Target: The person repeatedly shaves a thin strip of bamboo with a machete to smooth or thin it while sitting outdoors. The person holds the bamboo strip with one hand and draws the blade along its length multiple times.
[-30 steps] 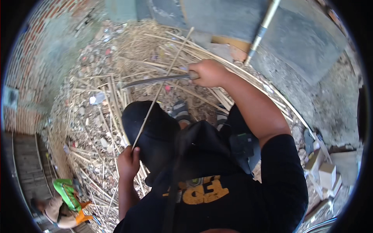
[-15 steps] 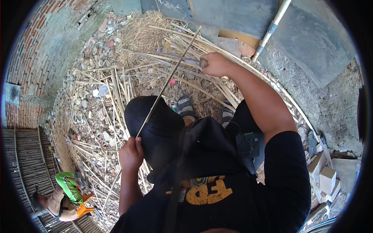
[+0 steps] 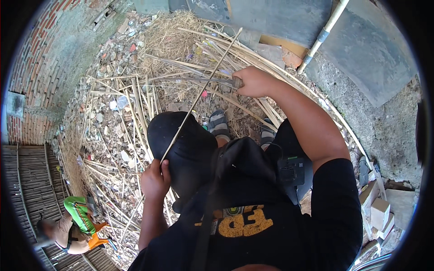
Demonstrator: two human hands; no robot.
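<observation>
My left hand (image 3: 155, 181) is closed around the near end of a long, thin bamboo strip (image 3: 193, 105). The strip slants up to the far right, across my black-clad knee. My right hand (image 3: 255, 82) grips the handle of a long-bladed knife (image 3: 192, 80), probably a machete. Its blade points left and crosses the strip in this view, well beyond my left hand. Whether blade and strip touch I cannot tell.
Split bamboo strips (image 3: 135, 101) litter the rubble ground, with more piled (image 3: 244, 56) at the far side. Dry shavings (image 3: 174, 38) lie beyond. A pole (image 3: 323, 36) leans at the grey wall. Another person (image 3: 79, 226) sits at the lower left.
My right hand has come slightly nearer, and the knife blade now lies more level across the view. My left hand keeps its grip on the strip.
</observation>
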